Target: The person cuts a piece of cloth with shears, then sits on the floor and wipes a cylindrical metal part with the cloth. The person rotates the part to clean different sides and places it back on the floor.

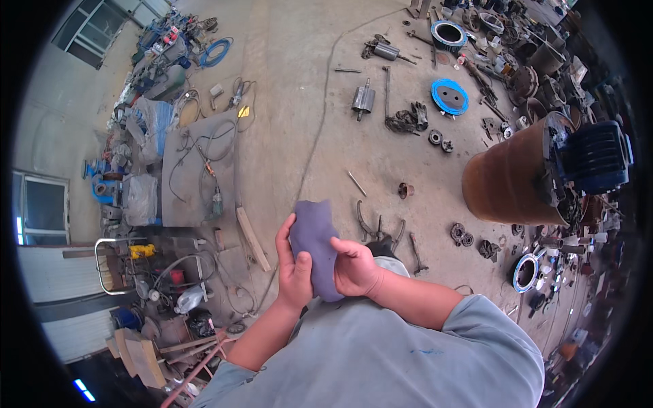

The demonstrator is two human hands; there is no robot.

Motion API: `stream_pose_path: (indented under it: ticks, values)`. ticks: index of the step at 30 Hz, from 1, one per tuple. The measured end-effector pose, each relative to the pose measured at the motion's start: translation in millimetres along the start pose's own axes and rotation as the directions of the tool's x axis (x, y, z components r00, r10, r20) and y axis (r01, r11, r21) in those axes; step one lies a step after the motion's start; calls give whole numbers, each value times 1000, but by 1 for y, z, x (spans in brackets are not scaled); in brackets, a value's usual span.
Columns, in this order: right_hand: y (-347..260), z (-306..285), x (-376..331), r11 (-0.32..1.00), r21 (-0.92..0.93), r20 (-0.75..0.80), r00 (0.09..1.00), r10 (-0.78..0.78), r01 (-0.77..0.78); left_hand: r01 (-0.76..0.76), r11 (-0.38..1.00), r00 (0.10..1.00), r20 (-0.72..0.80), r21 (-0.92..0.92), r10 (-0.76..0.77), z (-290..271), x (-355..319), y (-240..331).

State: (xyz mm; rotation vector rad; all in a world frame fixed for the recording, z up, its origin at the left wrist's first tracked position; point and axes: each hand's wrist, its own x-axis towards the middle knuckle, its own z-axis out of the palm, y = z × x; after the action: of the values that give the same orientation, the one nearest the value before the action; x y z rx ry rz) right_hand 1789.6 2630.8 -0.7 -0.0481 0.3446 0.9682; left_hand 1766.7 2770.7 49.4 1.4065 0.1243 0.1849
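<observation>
In front of a blue-marked grey shirt (381, 353), both hands (296, 277) (356, 269) clasp a purple object (316, 234).

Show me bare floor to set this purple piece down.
For the purple piece, widest is the floor between the grey sheet and the long cable. A smaller patch lies right of that cable, between the metal rotor above and slim rod below. Crowded: around the rusty drum, the parts heap at upper right, the machine clutter along the left wall.
</observation>
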Motion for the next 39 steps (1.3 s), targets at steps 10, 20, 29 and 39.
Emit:
stream_pose_path:
  ticks: [10,20,29,39]
  values:
    - [-147,32,167,882,401,387,918,81,-247,169,974,885,413,149,-217,4,282,17]
    - [-368,33,286,355,-818,269,847,-459,453,113,950,904,368,291,-220,72,487,-74]
    - [-503,-35,330,312,-721,85,526,-847,619,150,839,655,583,523,-480,123,644,-329]
    - [-598,-290,422,396,132,-732,359,-580,909,-472,540,155,669,697,-727,233,707,-601]
